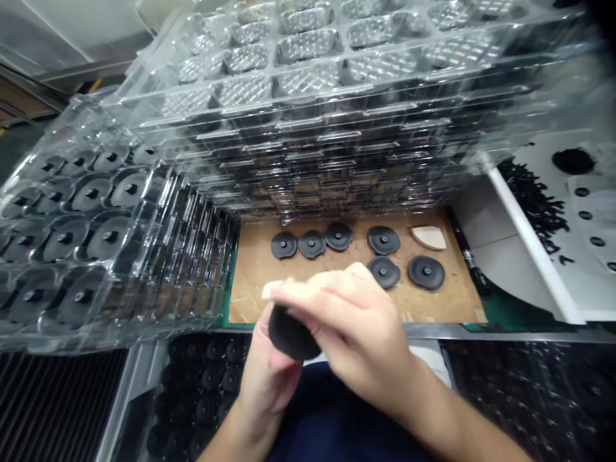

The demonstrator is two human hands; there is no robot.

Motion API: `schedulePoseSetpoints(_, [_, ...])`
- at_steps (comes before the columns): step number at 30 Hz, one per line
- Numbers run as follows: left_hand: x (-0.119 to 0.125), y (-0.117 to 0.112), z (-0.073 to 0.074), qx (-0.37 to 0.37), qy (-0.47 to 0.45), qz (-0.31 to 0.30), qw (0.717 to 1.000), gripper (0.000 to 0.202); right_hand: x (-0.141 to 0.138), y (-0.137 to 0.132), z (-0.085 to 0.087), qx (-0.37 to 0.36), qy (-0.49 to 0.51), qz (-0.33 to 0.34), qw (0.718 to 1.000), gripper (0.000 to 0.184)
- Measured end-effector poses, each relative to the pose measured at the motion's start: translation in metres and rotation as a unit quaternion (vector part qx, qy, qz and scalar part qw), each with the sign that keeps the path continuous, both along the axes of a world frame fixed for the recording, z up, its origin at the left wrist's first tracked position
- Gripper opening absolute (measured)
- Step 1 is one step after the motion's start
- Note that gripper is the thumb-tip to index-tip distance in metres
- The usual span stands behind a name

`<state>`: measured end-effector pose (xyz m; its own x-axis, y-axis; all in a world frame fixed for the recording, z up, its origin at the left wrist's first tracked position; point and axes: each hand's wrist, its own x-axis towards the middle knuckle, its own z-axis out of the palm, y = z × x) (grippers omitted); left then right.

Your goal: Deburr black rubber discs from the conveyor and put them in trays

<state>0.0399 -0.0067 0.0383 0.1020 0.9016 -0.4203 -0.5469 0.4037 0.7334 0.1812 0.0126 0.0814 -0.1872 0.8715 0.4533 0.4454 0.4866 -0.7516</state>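
Two hands gripping one round black rubber disc (291, 333) just before brown cardboard sheet (250, 273), left hand (269, 378) cupped beneath, right hand (359, 327) curled over, disc's facing hidden under them, six like discs (384, 240) on the sheet, clear plastic trays (337, 128) beyond.

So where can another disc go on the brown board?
The cardboard sheet is bare at left, between the clear tray stack and the leftmost disc. A strip along its front edge, below the two front discs, is too. The back is crowded: four discs and a beige piece. The left hand and right hand hold a black disc over the front.
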Motion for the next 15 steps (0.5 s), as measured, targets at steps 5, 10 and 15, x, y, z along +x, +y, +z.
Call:
schedulePoseSetpoints(5, [-0.013,0.007,-0.002,0.029,-0.029,0.061,0.997,0.057,0.003,-0.019,-0.058,-0.186,0.072,-0.092,0.976,0.020])
schedulePoseSetpoints(10, [-0.020,0.009,-0.009,0.026,-0.075,0.060,0.995,0.056,0.009,-0.028,-0.120,-0.251,0.039,-0.101,0.962,0.019])
schedulePoseSetpoints(15, [-0.017,0.006,-0.005,0.003,-0.063,0.056,0.996,0.050,-0.004,-0.008,-0.054,-0.196,0.042,-0.125,0.972,0.026])
